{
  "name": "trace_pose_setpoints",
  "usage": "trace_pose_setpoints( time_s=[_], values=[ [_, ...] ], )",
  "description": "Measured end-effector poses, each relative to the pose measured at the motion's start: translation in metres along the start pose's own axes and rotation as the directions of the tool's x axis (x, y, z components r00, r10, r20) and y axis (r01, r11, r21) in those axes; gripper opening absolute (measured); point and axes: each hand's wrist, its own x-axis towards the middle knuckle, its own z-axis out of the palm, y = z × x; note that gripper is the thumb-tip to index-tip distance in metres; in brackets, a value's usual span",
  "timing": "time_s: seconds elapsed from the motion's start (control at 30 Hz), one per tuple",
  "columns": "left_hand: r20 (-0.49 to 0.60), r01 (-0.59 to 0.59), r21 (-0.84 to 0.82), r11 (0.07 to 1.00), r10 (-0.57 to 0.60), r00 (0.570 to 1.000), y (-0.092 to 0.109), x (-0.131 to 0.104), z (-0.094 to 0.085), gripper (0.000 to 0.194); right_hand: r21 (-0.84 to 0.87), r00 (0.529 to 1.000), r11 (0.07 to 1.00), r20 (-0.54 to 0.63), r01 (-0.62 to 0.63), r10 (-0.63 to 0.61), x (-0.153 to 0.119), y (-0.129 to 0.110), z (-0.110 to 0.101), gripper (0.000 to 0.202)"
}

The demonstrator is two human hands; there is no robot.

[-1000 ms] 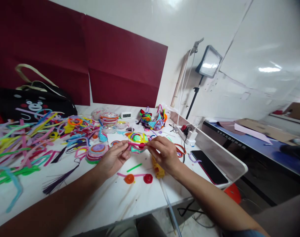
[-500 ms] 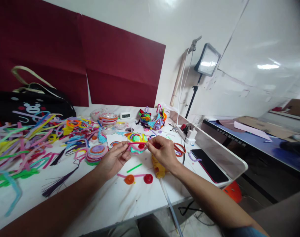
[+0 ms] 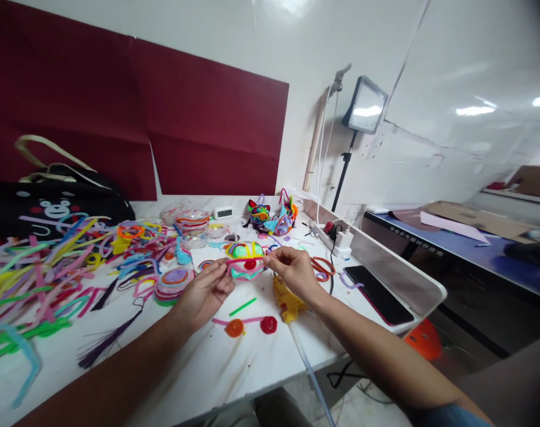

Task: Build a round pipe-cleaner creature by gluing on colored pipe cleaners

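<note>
Bench (image 3: 203, 367): fuzzy-strip heap (image 3: 42, 267) at left, probably set aside from working spot. Right hand (image 3: 296, 271), left hand (image 3: 206, 296): narrow grip, pinching opposite ends of pink strip (image 3: 242, 260), likely to hold it straight, before multicoloured piece (image 3: 239, 251). Yellow glue gun (image 3: 289, 301) near right hand, presumably for easy reach.

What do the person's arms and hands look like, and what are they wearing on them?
Both hands, the left hand and the right hand, are bare: no gloves, and I see no rings or watch. The forearms are uncovered too. A bit of blue sleeve shows on the right arm; no left sleeve shows.
</note>
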Motion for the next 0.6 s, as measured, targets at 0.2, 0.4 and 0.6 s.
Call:
trace_pose_setpoints(
  time_s=[0.2, 0.4, 0.6],
  values=[
    [-0.05, -0.003, -0.008, 1.0, 0.002, 0.999, 0.0013, -0.0015, 0.0063, 0.029, 0.062, 1.0, 0.998, -0.015, -0.02, 0.021, 0.0011, 0.0007, 0.0006, 0.033],
    [-0.072, -0.023, 0.003, 1.0, 0.023, 0.997, 0.0004, -0.0012, 0.0063, 0.029, 0.068, 0.999, 0.998, -0.052, 0.008, -0.004, 0.0009, -0.0025, 0.0042, 0.03],
    [-0.088, -0.03, -0.003, 1.0, 0.03, 0.996, -0.0013, 0.0013, 0.005, 0.028, 0.062, 0.997, 0.998, -0.073, -0.005, 0.01, -0.0016, -0.0013, 0.0056, 0.029]
  ],
)
